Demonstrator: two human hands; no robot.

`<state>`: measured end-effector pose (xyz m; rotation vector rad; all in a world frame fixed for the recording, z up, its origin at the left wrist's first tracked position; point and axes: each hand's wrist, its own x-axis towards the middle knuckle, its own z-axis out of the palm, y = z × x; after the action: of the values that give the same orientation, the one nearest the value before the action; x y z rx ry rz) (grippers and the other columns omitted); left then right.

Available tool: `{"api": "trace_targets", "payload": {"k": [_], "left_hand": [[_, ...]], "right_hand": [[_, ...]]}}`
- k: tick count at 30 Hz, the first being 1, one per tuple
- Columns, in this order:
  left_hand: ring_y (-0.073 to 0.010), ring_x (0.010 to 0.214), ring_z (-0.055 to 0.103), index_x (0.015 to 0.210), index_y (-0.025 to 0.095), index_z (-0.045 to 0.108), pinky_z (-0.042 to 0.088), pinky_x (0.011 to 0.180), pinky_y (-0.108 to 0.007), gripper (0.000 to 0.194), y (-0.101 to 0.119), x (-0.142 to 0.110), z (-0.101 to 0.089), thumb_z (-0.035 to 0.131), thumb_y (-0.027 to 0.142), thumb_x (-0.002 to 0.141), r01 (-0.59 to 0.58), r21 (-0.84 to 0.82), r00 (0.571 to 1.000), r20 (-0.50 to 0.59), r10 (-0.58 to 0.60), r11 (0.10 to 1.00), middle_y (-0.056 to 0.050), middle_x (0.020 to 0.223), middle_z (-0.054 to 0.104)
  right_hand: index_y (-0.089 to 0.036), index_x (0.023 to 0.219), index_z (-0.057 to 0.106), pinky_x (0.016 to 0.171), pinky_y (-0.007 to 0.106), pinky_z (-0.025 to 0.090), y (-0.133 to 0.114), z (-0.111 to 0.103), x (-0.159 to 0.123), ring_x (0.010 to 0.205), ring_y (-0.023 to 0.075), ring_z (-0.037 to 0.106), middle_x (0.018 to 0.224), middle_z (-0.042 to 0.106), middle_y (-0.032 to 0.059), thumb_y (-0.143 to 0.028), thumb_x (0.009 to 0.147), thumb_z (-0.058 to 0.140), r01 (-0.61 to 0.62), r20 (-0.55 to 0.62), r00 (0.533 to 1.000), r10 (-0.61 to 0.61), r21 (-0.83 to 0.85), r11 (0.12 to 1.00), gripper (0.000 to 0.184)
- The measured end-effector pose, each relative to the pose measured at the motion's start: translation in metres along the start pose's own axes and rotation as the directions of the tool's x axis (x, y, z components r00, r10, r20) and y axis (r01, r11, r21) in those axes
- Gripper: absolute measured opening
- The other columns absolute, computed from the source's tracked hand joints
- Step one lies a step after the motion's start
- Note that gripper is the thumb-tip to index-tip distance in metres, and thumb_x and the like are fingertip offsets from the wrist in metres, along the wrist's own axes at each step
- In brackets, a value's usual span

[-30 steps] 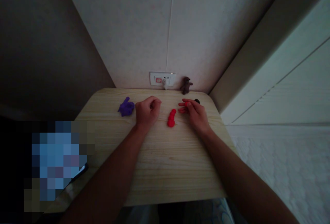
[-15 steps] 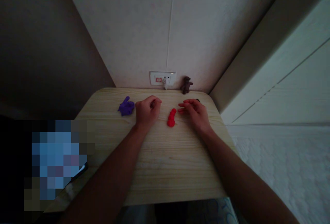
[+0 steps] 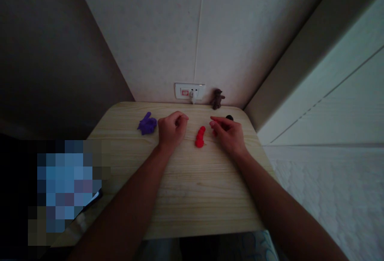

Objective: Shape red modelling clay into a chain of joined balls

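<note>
My left hand (image 3: pixel 173 129) rests on the wooden table with its fingers curled into a fist; whatever it may hold is hidden. Right of it lies a red row of modelling-clay balls (image 3: pixel 200 137), joined in a slightly curved line, with neither hand touching it. Beyond that row, my right hand (image 3: pixel 229 133) has thumb and index finger drawn together in a pinch. A trace of red shows at those fingertips, too small to name. A purple clay figure (image 3: pixel 147 124) sits just left of my left hand. Behind my right hand a round black piece (image 3: pixel 229 117) is partly covered.
A brown clay figure (image 3: pixel 217 99) stands against the wall at the table's back edge. Left of it, a wall socket (image 3: pixel 189 91) has a white plug in it. A phone-like device (image 3: pixel 93 200), partly blurred out, lies at the table's left front. A white cabinet (image 3: pixel 327 93) borders the right.
My right thumb and fingers have drawn closer together, and the hand has shifted slightly right. More of the black piece shows. My left hand and the clay pieces stay put.
</note>
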<state>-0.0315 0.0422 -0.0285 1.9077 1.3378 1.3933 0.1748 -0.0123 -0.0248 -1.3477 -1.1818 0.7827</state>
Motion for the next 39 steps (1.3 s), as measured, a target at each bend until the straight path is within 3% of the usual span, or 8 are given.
{"api": "trace_targets", "payload": {"k": [5, 12, 18, 23, 27, 31, 34, 39], "left_hand": [[-0.0138, 0.058, 0.064, 0.078, 0.018, 0.075, 0.046, 0.060, -0.026, 0.028, 0.001, 0.000, 0.000, 0.055, 0.033, 0.091, -0.007, 0.010, 1.000, -0.008, 0.007, 1.000, -0.001, 0.062, 0.070], [-0.0135, 0.058, 0.064, 0.078, 0.018, 0.075, 0.046, 0.059, -0.025, 0.029, 0.000, 0.000, 0.001, 0.055, 0.034, 0.091, 0.010, 0.000, 1.000, -0.004, -0.010, 1.000, -0.002, 0.064, 0.072], [-0.0134, 0.057, 0.063, 0.079, 0.017, 0.075, 0.045, 0.058, -0.025, 0.030, 0.000, 0.000, 0.001, 0.055, 0.036, 0.091, 0.016, -0.003, 1.000, 0.000, -0.016, 1.000, -0.002, 0.064, 0.072], [-0.0138, 0.058, 0.064, 0.078, 0.017, 0.075, 0.046, 0.059, -0.025, 0.030, 0.001, 0.001, 0.000, 0.054, 0.035, 0.091, 0.014, -0.002, 1.000, 0.002, -0.014, 1.000, -0.002, 0.065, 0.072], [-0.0136, 0.058, 0.064, 0.078, 0.017, 0.075, 0.046, 0.060, -0.025, 0.030, 0.002, 0.001, 0.000, 0.054, 0.034, 0.091, 0.019, -0.006, 1.000, 0.002, -0.019, 1.000, -0.002, 0.064, 0.072], [-0.0134, 0.057, 0.063, 0.079, 0.017, 0.076, 0.046, 0.059, -0.025, 0.029, 0.002, 0.000, 0.000, 0.054, 0.033, 0.090, 0.019, -0.011, 1.000, -0.004, -0.019, 1.000, -0.001, 0.064, 0.072], [-0.0135, 0.058, 0.064, 0.079, 0.017, 0.075, 0.046, 0.059, -0.025, 0.029, 0.000, 0.000, 0.001, 0.055, 0.034, 0.090, 0.015, -0.012, 1.000, -0.005, -0.015, 1.000, -0.001, 0.065, 0.072], [-0.0134, 0.058, 0.064, 0.078, 0.017, 0.075, 0.045, 0.058, -0.025, 0.029, -0.003, 0.001, 0.002, 0.055, 0.035, 0.091, 0.016, -0.018, 1.000, -0.004, -0.016, 1.000, -0.002, 0.064, 0.071]], "right_hand": [[-0.020, 0.116, 0.077, 0.076, 0.036, 0.062, 0.006, 0.000, 0.003, 0.076, 0.0179, 0.074, 0.106, 0.082, 0.0101, -0.058, 0.082, 0.078, -0.013, 0.018, 1.000, 0.012, 0.057, 0.998, 0.051], [-0.019, 0.081, 0.071, 0.049, 0.028, 0.050, -0.003, 0.002, -0.001, 0.051, 0.0147, 0.061, 0.063, 0.070, 0.0025, -0.062, 0.071, 0.087, -0.071, 0.051, 0.996, 0.067, 0.090, 0.993, 0.047], [-0.024, 0.087, 0.058, 0.056, 0.027, 0.056, 0.004, 0.002, 0.002, 0.058, 0.0133, 0.065, 0.073, 0.068, -0.0035, -0.049, 0.069, 0.091, 0.005, 0.011, 1.000, -0.008, 0.196, 0.981, 0.045], [-0.022, 0.098, 0.063, 0.065, 0.030, 0.060, 0.003, 0.003, 0.003, 0.065, 0.0147, 0.071, 0.087, 0.076, 0.0033, -0.064, 0.083, 0.074, -0.044, 0.016, 0.999, 0.041, 0.257, 0.965, 0.047], [-0.020, 0.084, 0.066, 0.046, 0.027, 0.046, -0.006, 0.003, -0.002, 0.045, 0.0139, 0.056, 0.055, 0.064, 0.0001, -0.075, 0.090, 0.058, -0.098, 0.061, 0.994, 0.089, 0.175, 0.980, 0.056], [-0.018, 0.075, 0.071, 0.044, 0.026, 0.033, -0.006, 0.001, -0.004, 0.043, 0.0105, 0.045, 0.050, 0.056, -0.0020, -0.064, 0.087, 0.071, -0.014, 0.052, 0.999, 0.016, -0.029, 0.999, 0.048], [-0.018, 0.086, 0.075, 0.048, 0.026, 0.039, 0.001, 0.001, -0.001, 0.051, 0.0119, 0.052, 0.061, 0.063, -0.0007, -0.054, 0.083, 0.078, 0.005, 0.048, 0.999, -0.004, -0.022, 1.000, 0.036], [-0.019, 0.100, 0.068, 0.063, 0.029, 0.054, 0.010, 0.003, 0.004, 0.065, 0.0139, 0.065, 0.084, 0.073, 0.0036, -0.056, 0.087, 0.071, -0.019, 0.050, 0.999, 0.012, 0.150, 0.989, 0.039]]}}
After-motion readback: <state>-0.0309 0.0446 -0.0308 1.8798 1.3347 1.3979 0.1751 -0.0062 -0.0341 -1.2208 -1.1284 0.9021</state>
